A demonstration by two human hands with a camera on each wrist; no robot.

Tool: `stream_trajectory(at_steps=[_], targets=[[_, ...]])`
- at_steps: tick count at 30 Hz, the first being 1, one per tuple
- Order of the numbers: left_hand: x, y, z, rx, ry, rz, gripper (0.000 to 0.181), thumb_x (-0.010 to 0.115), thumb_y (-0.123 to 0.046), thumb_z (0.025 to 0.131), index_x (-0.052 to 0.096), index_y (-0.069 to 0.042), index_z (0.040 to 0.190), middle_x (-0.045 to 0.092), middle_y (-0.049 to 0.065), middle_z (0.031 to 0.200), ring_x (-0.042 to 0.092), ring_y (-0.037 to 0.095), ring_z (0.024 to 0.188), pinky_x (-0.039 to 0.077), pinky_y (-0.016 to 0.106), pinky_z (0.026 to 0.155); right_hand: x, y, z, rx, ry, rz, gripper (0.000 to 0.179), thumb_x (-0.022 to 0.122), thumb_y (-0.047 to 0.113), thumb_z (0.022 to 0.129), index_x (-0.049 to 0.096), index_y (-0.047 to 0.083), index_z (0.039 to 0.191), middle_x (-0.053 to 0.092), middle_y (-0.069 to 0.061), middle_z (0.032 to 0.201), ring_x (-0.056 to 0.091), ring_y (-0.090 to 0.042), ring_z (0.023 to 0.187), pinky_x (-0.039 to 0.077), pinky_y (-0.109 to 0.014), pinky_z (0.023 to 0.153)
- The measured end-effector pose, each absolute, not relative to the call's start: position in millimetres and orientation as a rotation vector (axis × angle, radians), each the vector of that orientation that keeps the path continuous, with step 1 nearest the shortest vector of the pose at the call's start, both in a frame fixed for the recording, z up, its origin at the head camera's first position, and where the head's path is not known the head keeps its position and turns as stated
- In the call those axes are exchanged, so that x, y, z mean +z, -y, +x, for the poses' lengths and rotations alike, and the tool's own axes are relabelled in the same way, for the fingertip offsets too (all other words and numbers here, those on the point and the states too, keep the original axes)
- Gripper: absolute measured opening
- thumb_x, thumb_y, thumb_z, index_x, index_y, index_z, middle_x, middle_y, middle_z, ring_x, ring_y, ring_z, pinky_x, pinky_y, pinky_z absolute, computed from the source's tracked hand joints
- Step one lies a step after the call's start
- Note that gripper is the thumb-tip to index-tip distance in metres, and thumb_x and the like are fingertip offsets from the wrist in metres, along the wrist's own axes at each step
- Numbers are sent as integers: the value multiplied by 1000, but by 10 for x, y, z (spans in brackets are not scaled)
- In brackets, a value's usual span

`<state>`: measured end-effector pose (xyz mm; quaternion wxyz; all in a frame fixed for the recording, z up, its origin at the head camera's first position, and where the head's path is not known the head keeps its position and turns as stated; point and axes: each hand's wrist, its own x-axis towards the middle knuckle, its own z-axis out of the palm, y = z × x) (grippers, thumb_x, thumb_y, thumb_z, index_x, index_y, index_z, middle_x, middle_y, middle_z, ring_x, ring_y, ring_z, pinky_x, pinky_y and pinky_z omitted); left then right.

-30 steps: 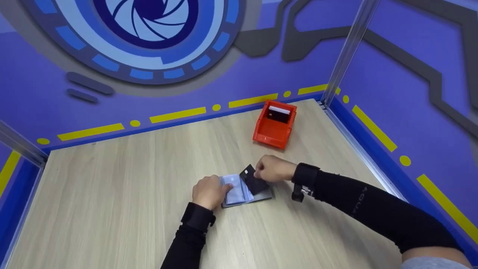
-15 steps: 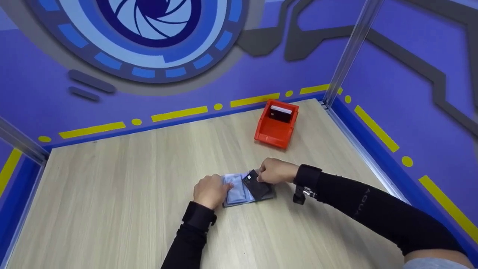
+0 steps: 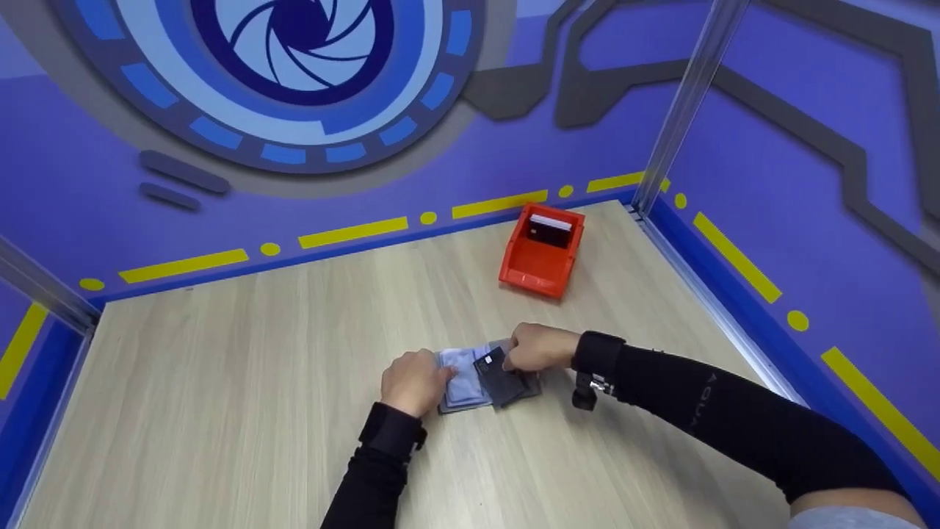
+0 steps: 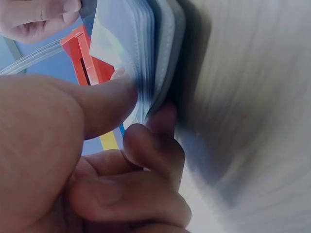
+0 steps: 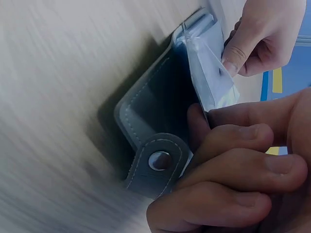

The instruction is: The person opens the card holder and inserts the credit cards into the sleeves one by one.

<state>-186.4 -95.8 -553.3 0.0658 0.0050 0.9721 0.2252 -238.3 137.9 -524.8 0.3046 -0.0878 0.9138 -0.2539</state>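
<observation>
A grey card holder (image 3: pixel 533 388) lies spread on the table, its clear plastic sleeves (image 3: pixel 464 378) showing on the left half. My left hand (image 3: pixel 413 382) grips that left side, thumb on the sleeves and fingers at the edge below, as the left wrist view shows. Over the right half, my right hand (image 3: pixel 542 347) pinches a black card (image 3: pixel 501 380) with a chip, which sits tilted. Whether the card is inside a sleeve I cannot tell. In the right wrist view, a strap with a metal snap (image 5: pixel 160 161) extends from the cover, beside my curled right fingers.
Behind the hands stands a red open-front bin (image 3: pixel 540 283), with black and white cards (image 3: pixel 549 231) upright at its back. Purple patterned panels (image 3: pixel 330 191) bound the wood-grain table (image 3: pixel 257 382) at the back and sides.
My right hand and the black card have moved a little toward me, down across the holder's right half. The left hand keeps its grip in about the same place.
</observation>
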Motion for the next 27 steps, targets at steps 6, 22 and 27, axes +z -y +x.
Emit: stream_trajectory(at_steps=[6, 22, 27], targets=[[-5537, 943, -1871, 681, -2931, 16, 38, 80, -40, 100, 71, -12, 77, 70, 7, 82, 60, 23, 70, 51, 45, 66, -5254, -1372, -2355, -744, -2398, -240, 36, 75, 18, 96, 59, 17, 64, 49, 7, 63, 48, -12, 60, 36, -26, 55], [-5556, 932, -1831, 659, -2961, 42, 41, 82, -43, 98, 74, -7, 82, 77, 15, 87, 73, 30, 78, 58, 52, 71, -5313, -1280, -2414, -589, -2567, -348, 48, 74, 25, 101, 51, 18, 60, 36, 6, 61, 41, -15, 64, 30, -30, 61], [-5546, 931, -1827, 643, -2961, 42, 43, 82, -45, 99, 74, -5, 84, 73, 12, 81, 65, 23, 72, 56, 49, 68, -5308, -1253, -2400, -565, -2614, -433, 53, 73, 24, 102, 45, 20, 57, 33, 9, 56, 39, -13, 59, 30, -30, 60]])
